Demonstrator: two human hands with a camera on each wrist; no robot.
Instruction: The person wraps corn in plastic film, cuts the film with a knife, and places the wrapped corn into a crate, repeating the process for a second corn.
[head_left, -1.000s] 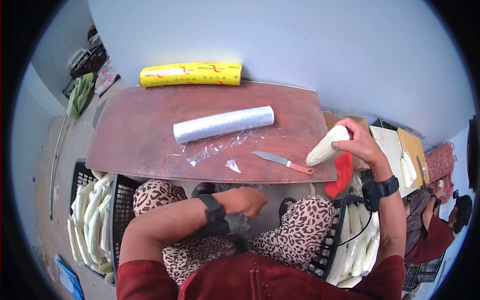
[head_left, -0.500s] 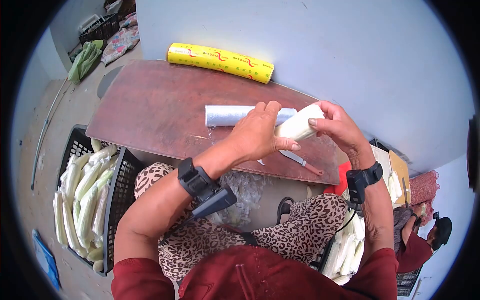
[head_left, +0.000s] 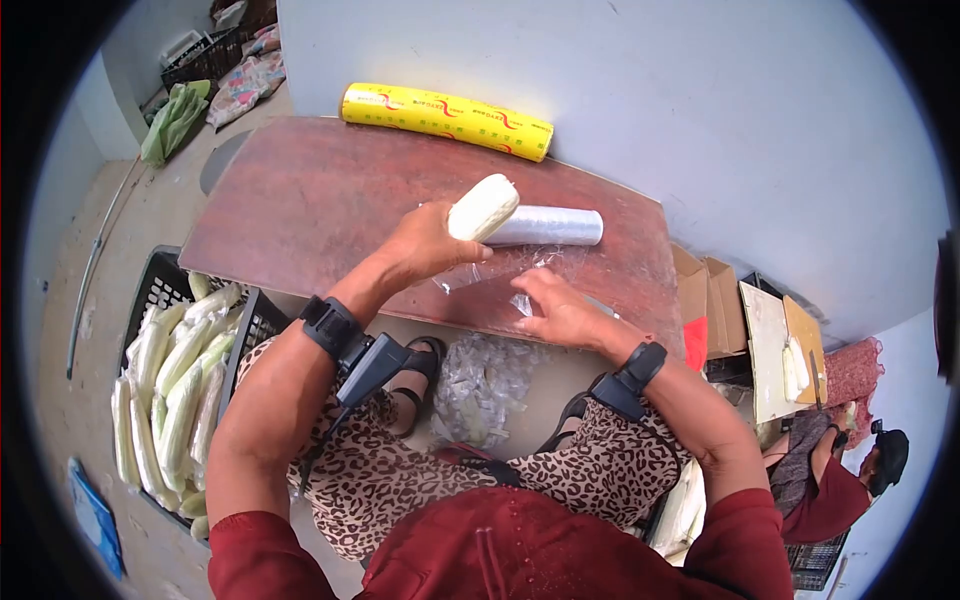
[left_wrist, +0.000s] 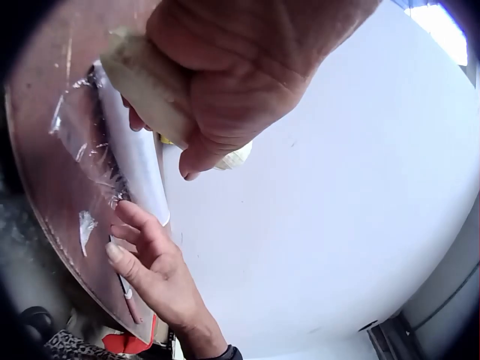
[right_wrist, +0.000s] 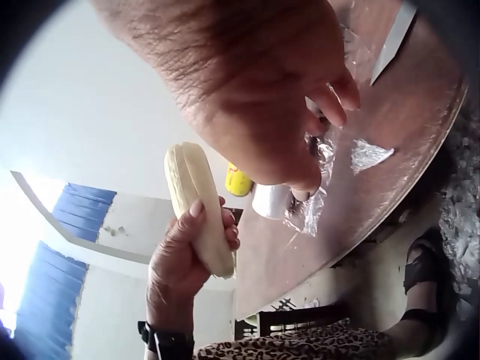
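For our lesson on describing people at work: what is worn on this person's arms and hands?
Both hands, left and right, are bare. Each wrist carries a black strap with a black camera unit and a thin cable; the other strap sits on the right wrist. Dark red sleeves cover the upper arms.

A yellow box (head_left: 445,121) lies along the tabletop's (head_left: 300,215) far edge. Left of the tabletop stands a black crate (head_left: 160,290) of wrapped corn (head_left: 170,400).
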